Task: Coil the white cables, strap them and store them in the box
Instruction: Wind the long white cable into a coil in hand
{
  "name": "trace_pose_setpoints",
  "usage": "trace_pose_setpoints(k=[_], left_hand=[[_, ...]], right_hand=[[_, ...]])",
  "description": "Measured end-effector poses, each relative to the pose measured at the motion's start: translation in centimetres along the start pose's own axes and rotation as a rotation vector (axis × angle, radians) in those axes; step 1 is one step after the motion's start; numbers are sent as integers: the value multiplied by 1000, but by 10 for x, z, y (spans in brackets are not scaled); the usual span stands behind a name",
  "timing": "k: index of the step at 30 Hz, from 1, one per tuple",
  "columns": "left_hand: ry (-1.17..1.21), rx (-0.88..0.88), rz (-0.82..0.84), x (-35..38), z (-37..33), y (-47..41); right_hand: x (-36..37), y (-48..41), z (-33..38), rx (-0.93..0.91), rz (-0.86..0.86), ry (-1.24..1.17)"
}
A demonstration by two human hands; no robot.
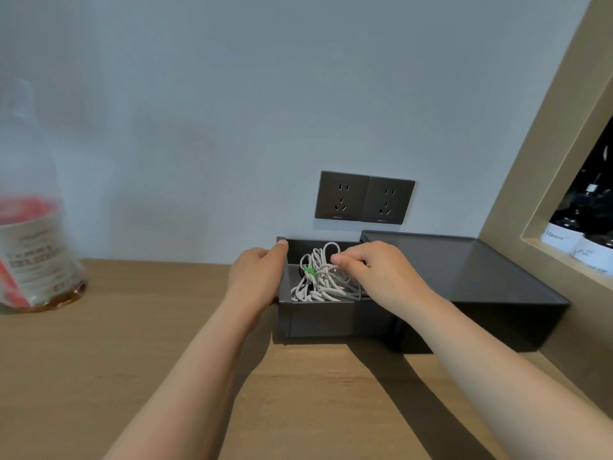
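Observation:
A dark grey open box (318, 318) stands on the wooden counter against the wall. Inside it lie coiled white cables (320, 277), one bundle bound with a green strap (310, 271). My left hand (257, 275) grips the box's left wall, its thumb on the rim at the back corner. My right hand (374, 272) reaches into the box from the right, and its fingers pinch the white cables near the top of the pile. Part of the cables is hidden under that hand.
A larger dark grey tray or lid (471, 277) sits right of the box. A double wall socket (365, 198) is above it. A blurred plastic bottle (33, 244) stands far left. A wooden niche holding dark bottles (583, 227) is on the right.

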State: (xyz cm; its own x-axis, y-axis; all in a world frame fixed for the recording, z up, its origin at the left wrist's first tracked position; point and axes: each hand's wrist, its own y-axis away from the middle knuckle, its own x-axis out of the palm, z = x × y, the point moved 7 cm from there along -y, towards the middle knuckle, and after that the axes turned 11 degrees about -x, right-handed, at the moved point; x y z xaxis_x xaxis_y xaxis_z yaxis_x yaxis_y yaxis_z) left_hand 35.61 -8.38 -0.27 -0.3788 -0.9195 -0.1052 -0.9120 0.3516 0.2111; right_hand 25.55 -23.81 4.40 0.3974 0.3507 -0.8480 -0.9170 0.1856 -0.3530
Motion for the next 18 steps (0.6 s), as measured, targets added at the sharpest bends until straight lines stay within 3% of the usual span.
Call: trace_pose_setpoints(k=[6,18], left_hand=[[23,11,5,3,0,-1],[32,119,110,27,-4,16]], right_hand=[[-45,37,-23,57,-135,95],[-32,54,-53,167,-9,287]])
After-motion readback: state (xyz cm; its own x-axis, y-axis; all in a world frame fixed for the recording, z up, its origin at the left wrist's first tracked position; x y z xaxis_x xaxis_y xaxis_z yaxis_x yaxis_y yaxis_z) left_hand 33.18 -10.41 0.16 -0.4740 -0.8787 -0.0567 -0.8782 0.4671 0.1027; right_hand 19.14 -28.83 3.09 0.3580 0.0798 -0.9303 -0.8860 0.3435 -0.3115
